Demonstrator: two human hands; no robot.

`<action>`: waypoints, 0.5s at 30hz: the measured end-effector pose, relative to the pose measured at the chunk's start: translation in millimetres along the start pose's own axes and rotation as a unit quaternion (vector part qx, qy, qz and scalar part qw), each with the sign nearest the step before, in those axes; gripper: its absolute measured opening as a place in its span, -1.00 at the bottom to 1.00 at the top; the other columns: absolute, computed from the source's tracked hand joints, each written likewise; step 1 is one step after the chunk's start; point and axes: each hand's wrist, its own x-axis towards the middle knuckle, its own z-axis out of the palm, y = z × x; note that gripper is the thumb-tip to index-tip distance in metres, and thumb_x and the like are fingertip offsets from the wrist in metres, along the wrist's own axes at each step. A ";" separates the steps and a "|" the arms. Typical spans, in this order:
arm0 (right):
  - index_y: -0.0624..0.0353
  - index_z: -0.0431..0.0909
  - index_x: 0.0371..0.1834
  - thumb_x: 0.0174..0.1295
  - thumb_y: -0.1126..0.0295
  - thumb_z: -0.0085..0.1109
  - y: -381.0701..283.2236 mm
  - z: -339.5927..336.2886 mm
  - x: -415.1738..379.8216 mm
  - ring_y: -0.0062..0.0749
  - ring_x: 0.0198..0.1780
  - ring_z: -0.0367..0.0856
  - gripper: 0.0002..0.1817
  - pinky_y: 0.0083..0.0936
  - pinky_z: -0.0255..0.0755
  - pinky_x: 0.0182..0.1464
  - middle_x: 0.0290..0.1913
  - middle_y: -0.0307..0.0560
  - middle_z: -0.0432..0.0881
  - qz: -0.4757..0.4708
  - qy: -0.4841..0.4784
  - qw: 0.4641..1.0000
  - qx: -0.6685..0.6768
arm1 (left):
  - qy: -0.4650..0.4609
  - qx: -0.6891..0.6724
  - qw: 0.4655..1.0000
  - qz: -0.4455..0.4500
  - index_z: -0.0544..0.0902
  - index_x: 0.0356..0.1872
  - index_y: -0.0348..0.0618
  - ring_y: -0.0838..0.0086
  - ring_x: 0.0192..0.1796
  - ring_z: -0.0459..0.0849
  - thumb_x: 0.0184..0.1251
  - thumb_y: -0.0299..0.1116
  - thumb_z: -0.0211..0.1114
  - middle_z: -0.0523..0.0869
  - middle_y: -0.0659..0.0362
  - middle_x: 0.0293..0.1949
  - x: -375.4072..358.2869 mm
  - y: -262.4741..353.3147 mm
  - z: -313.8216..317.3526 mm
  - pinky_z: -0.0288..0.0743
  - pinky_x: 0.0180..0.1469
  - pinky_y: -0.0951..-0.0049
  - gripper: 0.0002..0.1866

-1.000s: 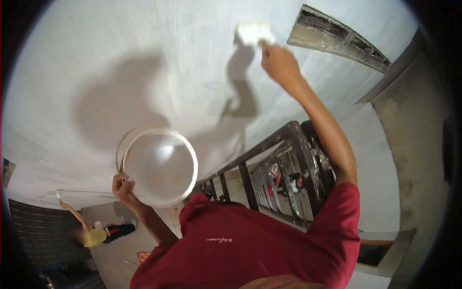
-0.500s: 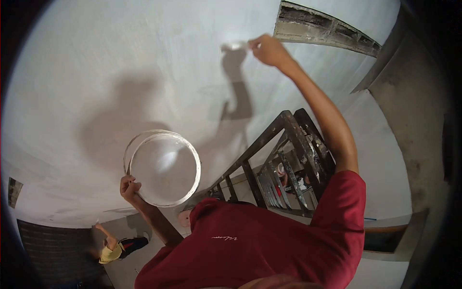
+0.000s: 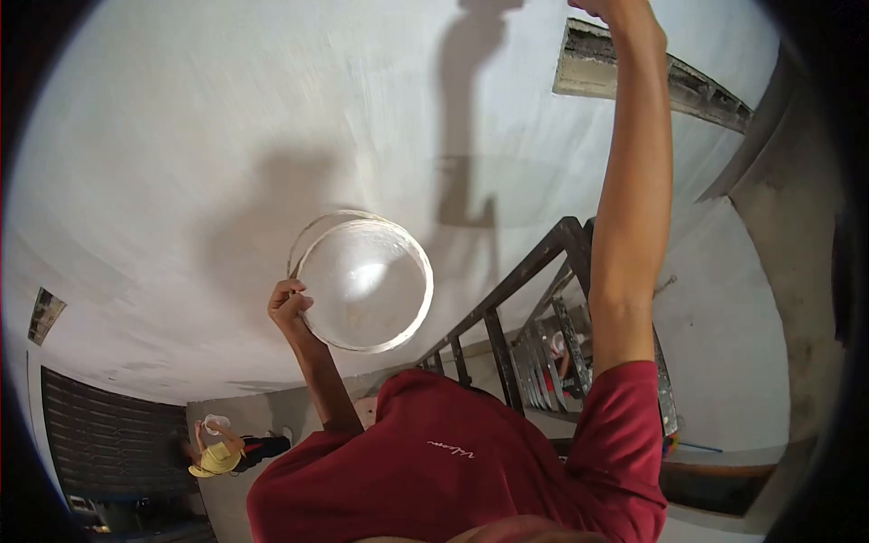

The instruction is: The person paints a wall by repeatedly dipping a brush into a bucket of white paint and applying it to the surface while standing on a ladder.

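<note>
Far left of the dark ladder (image 3: 502, 348), a co-worker in a yellow shirt (image 3: 215, 461) is holding a pale container (image 3: 217, 423). Just left of the ladder, the left hand (image 3: 290, 303) is gripping the edge of a round white bucket (image 3: 367, 290), probably so that its mouth is lying within the other hand's reach. The bucket is looking pale and glossy inside, glare is brightening its middle, with a streaky rim. The ladder is standing near the wall (image 3: 380, 109), presumably for height. Above the ladder, the right hand (image 3: 623, 14) is showing only partly, so I cannot tell whether it is gripping anything.
</note>
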 end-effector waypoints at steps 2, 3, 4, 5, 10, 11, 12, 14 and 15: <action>0.33 0.68 -0.31 0.07 0.39 0.09 -15.6 -2.6 -2.4 0.11 -0.10 0.64 -0.74 -0.21 0.51 -0.05 -0.23 0.27 0.66 0.140 0.033 0.976 0.161 | -0.003 -0.006 1.000 -0.014 0.51 -0.54 -0.21 0.57 -0.47 0.37 -0.33 -0.54 0.03 0.42 0.28 -0.52 0.7 0.5 3.1 0.25 -0.32 0.64 -0.81; 0.33 0.68 -0.31 0.07 0.40 0.08 -23.2 1.5 -6.2 0.11 -0.10 0.64 -0.74 -0.21 0.51 -0.05 -0.23 0.27 0.66 0.129 0.072 0.970 0.193 | -0.007 -0.005 1.000 -0.025 0.51 -0.54 -0.21 0.57 -0.47 0.38 -0.33 -0.54 0.03 0.42 0.28 -0.52 0.7 3.6 5.5 0.25 -0.32 0.65 -0.81; 0.32 0.68 -0.30 0.06 0.40 0.08 -31.0 9.9 -12.7 0.11 -0.10 0.64 -0.74 -0.20 0.51 -0.04 -0.23 0.28 0.66 0.118 0.109 0.961 0.224 | -0.010 0.017 1.000 -0.022 0.51 -0.53 -0.20 0.57 -0.46 0.38 -0.33 -0.54 0.02 0.42 0.28 -0.52 1.9 4.2 3.8 0.26 -0.31 0.64 -0.80; 0.32 0.68 -0.29 0.06 0.41 0.07 -40.8 12.2 -19.6 0.11 -0.10 0.64 -0.74 -0.20 0.51 -0.04 -0.22 0.28 0.66 0.108 0.145 0.950 0.253 | -0.016 0.007 0.999 -0.027 0.51 -0.53 -0.19 0.57 -0.46 0.38 -0.33 -0.54 0.02 0.42 0.28 -0.52 3.9 5.9 0.9 0.26 -0.31 0.64 -0.80; 0.18 0.71 -0.28 0.14 0.38 0.08 -87.5 61.8 -62.6 0.12 -0.23 0.64 -0.77 -0.14 0.52 -0.13 -0.28 0.25 0.65 0.123 0.115 0.936 0.308 | -0.014 -0.019 1.000 -0.015 0.50 -0.54 -0.18 0.56 -0.44 0.40 -0.31 -0.54 0.02 0.44 0.26 -0.50 -7.1 11.2 8.5 0.29 -0.32 0.62 -0.82; 0.24 0.62 -0.46 0.12 0.37 0.00 -95.0 76.3 -83.5 0.18 -0.34 0.62 -0.78 -0.06 0.51 -0.23 -0.44 0.23 0.63 0.122 0.122 0.931 0.322 | -0.016 -0.017 1.000 -0.018 0.50 -0.53 -0.18 0.56 -0.44 0.41 -0.31 -0.54 0.02 0.44 0.26 -0.49 -6.1 12.8 8.5 0.30 -0.31 0.62 -0.82; 0.26 0.61 -0.41 0.14 0.38 0.00 -104.7 93.3 -101.3 0.19 -0.35 0.62 -0.79 -0.07 0.51 -0.26 -0.45 0.26 0.61 0.116 0.132 0.934 0.313 | -0.020 -0.016 0.999 -0.022 0.49 -0.53 -0.18 0.55 -0.43 0.42 -0.30 -0.54 0.01 0.44 0.26 -0.49 -5.9 13.4 5.7 0.31 -0.30 0.62 -0.81; 0.00 0.65 -0.12 0.25 0.20 0.02 -116.0 124.6 -139.0 0.23 -0.28 0.59 -0.73 0.00 0.48 -0.18 -0.40 0.23 0.62 0.135 0.064 0.934 0.324 | -0.025 -0.019 0.999 -0.024 0.49 -0.52 -0.19 0.54 -0.43 0.43 -0.29 -0.54 0.01 0.44 0.25 -0.48 -7.5 12.8 4.2 0.33 -0.28 0.62 -0.81; 0.01 0.64 -0.09 0.24 0.26 0.04 -121.1 136.6 -158.1 0.21 -0.30 0.60 -0.74 -0.03 0.48 -0.23 -0.41 0.23 0.62 0.149 0.053 0.932 0.325 | -0.024 -0.024 0.999 -0.021 0.49 -0.51 -0.19 0.53 -0.43 0.43 -0.29 -0.53 0.01 0.45 0.24 -0.48 -8.3 13.0 3.2 0.34 -0.27 0.62 -0.81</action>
